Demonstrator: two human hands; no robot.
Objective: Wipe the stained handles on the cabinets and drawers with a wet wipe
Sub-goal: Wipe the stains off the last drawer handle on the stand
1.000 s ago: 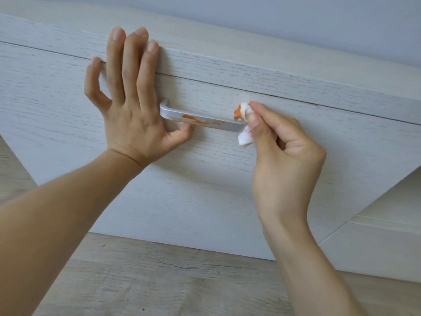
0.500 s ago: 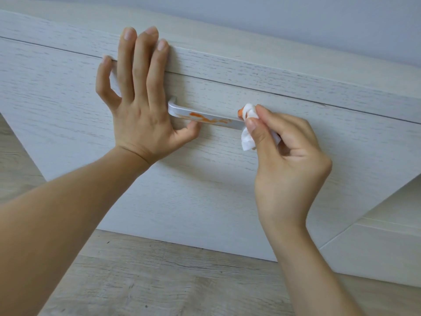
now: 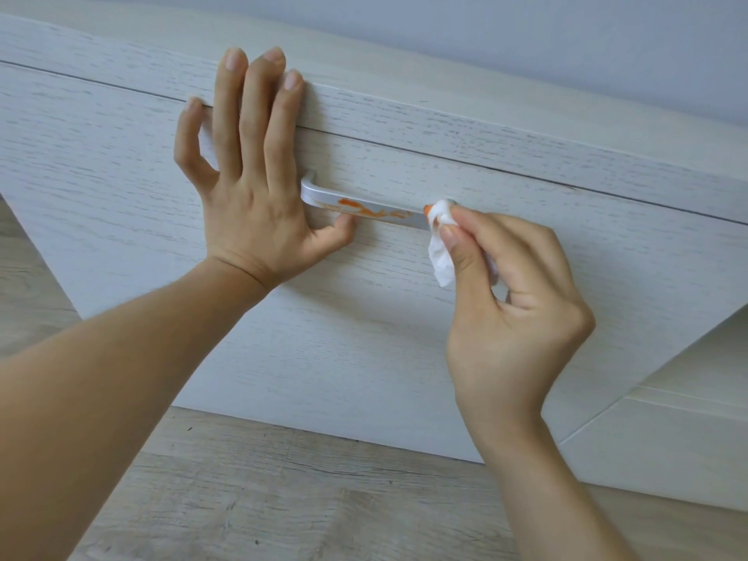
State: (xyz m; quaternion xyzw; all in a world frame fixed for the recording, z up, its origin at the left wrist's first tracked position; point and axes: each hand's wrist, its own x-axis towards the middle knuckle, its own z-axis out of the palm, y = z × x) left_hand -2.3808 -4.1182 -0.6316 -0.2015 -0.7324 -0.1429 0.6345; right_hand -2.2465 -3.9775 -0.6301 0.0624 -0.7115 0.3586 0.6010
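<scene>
My left hand [image 3: 247, 204] lies open and flat on the drawer front [image 3: 364, 317], fingers up over the top edge, thumb tucked under the left end of the handle [image 3: 364, 208]. I judge it braces the drawer shut against the rubbing. My right hand [image 3: 510, 301] pinches a bunched wipe [image 3: 441, 236] between thumb and fingers, pressed to the handle's right end. The wad already shows orange at its tip. Orange stain [image 3: 364, 207] runs along the bar's middle, not yet cleaned. Left thumb sits just beside the stain and may block a full sweep leftward. Floor [image 3: 283, 500] below; another cabinet panel [image 3: 668, 459] at right, no handle in view there.
</scene>
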